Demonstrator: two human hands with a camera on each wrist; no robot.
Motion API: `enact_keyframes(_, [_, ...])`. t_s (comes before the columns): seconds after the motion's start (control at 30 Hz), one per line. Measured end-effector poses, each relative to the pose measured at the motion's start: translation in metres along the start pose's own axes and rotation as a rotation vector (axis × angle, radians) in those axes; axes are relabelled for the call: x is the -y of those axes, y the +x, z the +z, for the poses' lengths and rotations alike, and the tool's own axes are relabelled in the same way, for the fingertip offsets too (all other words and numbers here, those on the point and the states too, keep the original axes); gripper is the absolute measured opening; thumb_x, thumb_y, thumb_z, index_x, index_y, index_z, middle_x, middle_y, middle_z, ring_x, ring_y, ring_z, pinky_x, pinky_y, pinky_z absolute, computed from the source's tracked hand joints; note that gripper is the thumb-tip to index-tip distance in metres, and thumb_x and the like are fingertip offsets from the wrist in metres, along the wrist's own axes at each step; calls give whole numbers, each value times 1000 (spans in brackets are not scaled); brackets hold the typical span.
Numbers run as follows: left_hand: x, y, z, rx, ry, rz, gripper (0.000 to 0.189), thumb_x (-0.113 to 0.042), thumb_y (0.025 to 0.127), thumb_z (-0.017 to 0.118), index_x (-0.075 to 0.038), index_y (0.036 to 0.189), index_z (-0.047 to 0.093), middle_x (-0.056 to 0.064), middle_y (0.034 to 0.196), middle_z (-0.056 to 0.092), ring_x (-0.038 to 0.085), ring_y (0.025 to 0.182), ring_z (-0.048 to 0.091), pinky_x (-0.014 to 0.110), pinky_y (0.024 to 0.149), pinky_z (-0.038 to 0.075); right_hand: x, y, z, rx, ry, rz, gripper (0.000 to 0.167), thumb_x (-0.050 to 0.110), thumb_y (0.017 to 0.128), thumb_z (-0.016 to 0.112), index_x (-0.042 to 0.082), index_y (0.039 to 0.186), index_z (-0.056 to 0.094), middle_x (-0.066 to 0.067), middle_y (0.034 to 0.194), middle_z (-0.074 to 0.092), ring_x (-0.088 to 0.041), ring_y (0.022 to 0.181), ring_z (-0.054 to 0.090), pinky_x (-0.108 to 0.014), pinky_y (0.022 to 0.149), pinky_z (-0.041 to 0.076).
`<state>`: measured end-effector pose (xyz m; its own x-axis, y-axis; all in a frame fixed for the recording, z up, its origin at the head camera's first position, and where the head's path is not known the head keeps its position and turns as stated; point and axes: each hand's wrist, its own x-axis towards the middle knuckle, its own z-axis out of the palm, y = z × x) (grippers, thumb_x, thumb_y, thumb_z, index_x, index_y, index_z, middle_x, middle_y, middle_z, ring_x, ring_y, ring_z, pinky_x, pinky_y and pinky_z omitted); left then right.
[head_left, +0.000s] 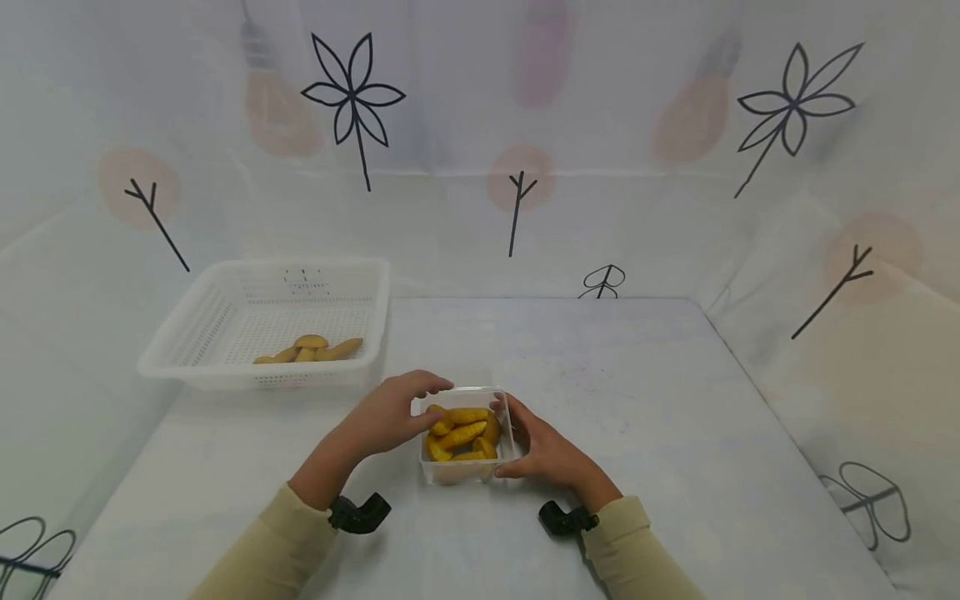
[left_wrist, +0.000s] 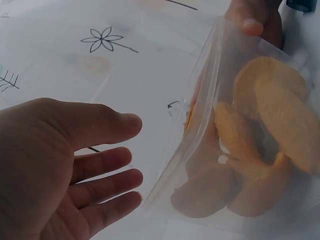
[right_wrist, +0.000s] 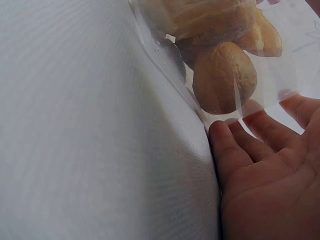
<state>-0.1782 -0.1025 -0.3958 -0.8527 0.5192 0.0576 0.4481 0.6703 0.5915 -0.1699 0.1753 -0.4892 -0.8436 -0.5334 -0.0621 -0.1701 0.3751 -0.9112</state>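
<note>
A clear plastic box [head_left: 459, 472] sits on the table in front of me, holding several curved yellow-brown pieces [head_left: 463, 435] that look like toy mushrooms. My right hand [head_left: 551, 450] grips the box's right side, thumb at the near corner and fingers toward the far corner. In the right wrist view its fingertips [right_wrist: 260, 120] lie against the clear wall. My left hand [head_left: 393, 414] is at the left side, its thumb and fingers spread near the rim. The left wrist view shows a gap between this hand's fingers [left_wrist: 107, 197] and the box wall, with nothing held.
A white perforated basket [head_left: 262, 379] stands at the back left of the white table [head_left: 675, 467], with several tan mushroom-shaped pieces [head_left: 311, 350] in it. Patterned curtain [head_left: 450, 225] hangs behind the table and along its sides. Black devices [head_left: 360, 514] are strapped to both wrists.
</note>
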Motion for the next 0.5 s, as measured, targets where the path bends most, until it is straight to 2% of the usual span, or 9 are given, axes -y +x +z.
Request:
enact_keyframes(0.17, [-4, 3, 6, 54, -27, -13, 39, -21, 92, 66, -17, 129, 59, 5, 129, 62, 24, 113, 59, 44, 98, 51, 0, 0, 0, -2, -1, -3, 109, 32, 73, 85, 36, 154, 11, -1, 161, 23, -24, 149, 22, -46, 118, 25])
enact_keyframes(0.33, [-4, 7, 12, 102, -3, 10, 38, -22, 93, 65, -13, 129, 60, 6, 128, 63, 21, 111, 59, 43, 98, 51, 1, -1, 1, -7, -11, 1, 109, 34, 73, 85, 38, 153, 11, 1, 160, 24, -24, 149, 23, -45, 118, 26])
enact_keyframes(0.5, [-4, 12, 18, 144, 22, 6, 38, -23, 94, 64, -12, 130, 60, 4, 130, 63, 21, 117, 59, 44, 102, 49, 2, -1, 2, -6, -14, 1, 109, 35, 73, 84, 36, 154, 11, 0, 161, 23, -24, 149, 23, -45, 118, 26])
